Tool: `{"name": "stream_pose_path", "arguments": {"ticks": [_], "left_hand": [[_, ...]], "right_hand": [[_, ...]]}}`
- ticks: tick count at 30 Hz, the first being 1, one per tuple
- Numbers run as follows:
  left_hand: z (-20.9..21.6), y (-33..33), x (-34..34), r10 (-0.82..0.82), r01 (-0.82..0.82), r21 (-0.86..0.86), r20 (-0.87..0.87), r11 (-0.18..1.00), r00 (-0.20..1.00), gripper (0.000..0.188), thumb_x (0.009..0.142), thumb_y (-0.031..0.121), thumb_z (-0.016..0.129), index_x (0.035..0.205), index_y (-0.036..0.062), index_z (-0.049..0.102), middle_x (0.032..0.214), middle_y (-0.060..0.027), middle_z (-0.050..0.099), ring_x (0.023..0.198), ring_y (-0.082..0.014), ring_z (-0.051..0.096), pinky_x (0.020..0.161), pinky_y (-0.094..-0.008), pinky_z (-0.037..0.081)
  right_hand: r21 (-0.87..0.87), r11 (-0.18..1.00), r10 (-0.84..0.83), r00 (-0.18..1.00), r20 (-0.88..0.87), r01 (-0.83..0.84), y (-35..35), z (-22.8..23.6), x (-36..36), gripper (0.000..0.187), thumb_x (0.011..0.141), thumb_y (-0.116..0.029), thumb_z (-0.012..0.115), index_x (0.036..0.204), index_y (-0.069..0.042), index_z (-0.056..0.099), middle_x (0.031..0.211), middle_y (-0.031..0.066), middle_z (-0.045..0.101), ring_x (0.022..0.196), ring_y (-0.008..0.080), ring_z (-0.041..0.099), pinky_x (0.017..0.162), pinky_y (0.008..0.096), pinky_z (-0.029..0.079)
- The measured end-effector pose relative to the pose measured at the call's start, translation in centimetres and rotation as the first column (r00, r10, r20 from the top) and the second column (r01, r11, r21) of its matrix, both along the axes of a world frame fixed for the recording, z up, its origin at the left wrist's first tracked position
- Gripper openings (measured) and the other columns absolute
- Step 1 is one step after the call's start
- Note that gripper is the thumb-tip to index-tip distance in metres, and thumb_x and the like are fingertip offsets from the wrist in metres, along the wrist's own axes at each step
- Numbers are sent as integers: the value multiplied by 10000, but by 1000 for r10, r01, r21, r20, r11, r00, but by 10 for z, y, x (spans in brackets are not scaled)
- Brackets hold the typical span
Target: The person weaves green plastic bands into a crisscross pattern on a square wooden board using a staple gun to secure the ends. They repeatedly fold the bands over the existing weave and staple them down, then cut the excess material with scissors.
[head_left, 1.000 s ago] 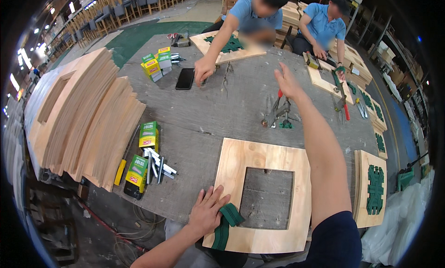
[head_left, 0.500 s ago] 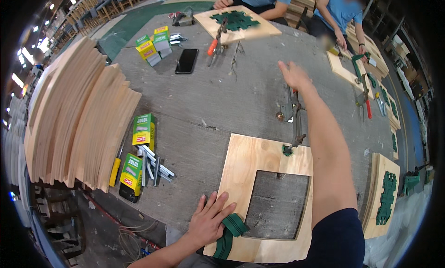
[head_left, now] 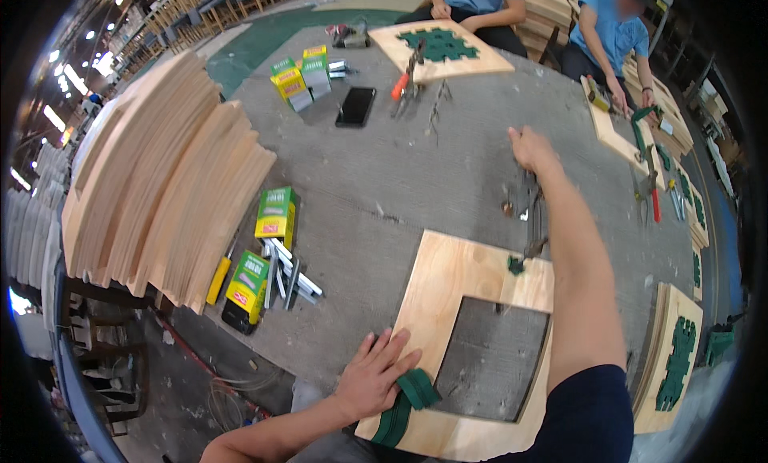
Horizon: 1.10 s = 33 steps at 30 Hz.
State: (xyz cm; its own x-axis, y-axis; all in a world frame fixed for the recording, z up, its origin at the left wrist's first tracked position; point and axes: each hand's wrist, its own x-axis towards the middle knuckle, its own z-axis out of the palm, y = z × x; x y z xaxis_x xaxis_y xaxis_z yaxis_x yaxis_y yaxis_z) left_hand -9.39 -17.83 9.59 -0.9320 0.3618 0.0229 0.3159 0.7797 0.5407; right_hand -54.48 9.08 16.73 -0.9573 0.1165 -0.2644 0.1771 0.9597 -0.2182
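Note:
A pale wooden frame (head_left: 448,259) with a square opening lies on the grey table in front of me. My left hand (head_left: 376,376) presses flat on its near left corner, fingers spread, beside a folded strip of green webbing (head_left: 416,388). Stretched out beyond the frame, my right hand (head_left: 532,151) has its fingers curled round the far end of a metal plier-like clamp (head_left: 534,215). The handle is mostly hidden under that hand. The clamp's near end meets a short green webbing end (head_left: 516,264) at the frame's far edge.
Stacked wooden frames (head_left: 160,191) stand at the left. Near them are staple boxes (head_left: 276,215), loose staple strips (head_left: 288,279) and a yellow-handled tool (head_left: 218,280). A phone (head_left: 356,107) lies farther back. Two co-workers sit across the table; a webbed frame (head_left: 680,367) lies right.
My right hand's fingers, stretched out before, have curled in over the clamp's far end. My left hand stays on the frame. The whole view has shifted slightly.

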Motion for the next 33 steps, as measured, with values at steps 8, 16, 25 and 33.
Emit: {"name": "stream_pose_path", "arguments": {"ticks": [8, 16, 25, 33], "left_hand": [[3, -2, -11, -98, 100, 27, -67, 995, 993, 753, 800, 92, 635, 1528, 231, 506, 1656, -150, 357, 1491, -409, 386, 1215, -572, 302], [-8, -5, 2, -21, 27, 45, -137, 999, 990, 665, 836, 63, 633, 1481, 203, 550, 1641, -160, 374, 1491, -418, 378, 1213, -588, 299], [-8, -3, -3, -52, 64, 78, -141, 995, 989, 571, 912, 22, 545, 1461, 174, 582, 1647, -191, 351, 1521, -417, 319, 1241, -560, 261], [78, -11, 92, 13, -158, 501, 281, 851, 960, 427, 1033, 61, 463, 1438, 81, 597, 1248, -145, 715, 1182, -231, 663, 1042, -357, 508]], "right_hand": [[-588, 804, -83, 962, -261, -90, 56, -10, 26, 750, 1097, -568, 277, 1636, -47, 255, 1695, 169, 271, 1566, 295, 272, 1276, 466, 192], [-737, 667, -363, 815, -452, -111, 108, -36, 351, 459, 1118, -338, 460, 1175, 52, 696, 1096, 120, 742, 1053, 209, 680, 970, 360, 501], [-942, 334, -465, 874, -142, 25, 48, -30, 605, 225, 1056, -108, 589, 1171, 61, 682, 925, 103, 721, 802, 144, 686, 753, 275, 566], [-936, 351, -373, 917, -142, -2, 49, -31, 658, 223, 1030, -87, 621, 1193, 46, 694, 948, 95, 732, 826, 119, 675, 772, 256, 550]]}}
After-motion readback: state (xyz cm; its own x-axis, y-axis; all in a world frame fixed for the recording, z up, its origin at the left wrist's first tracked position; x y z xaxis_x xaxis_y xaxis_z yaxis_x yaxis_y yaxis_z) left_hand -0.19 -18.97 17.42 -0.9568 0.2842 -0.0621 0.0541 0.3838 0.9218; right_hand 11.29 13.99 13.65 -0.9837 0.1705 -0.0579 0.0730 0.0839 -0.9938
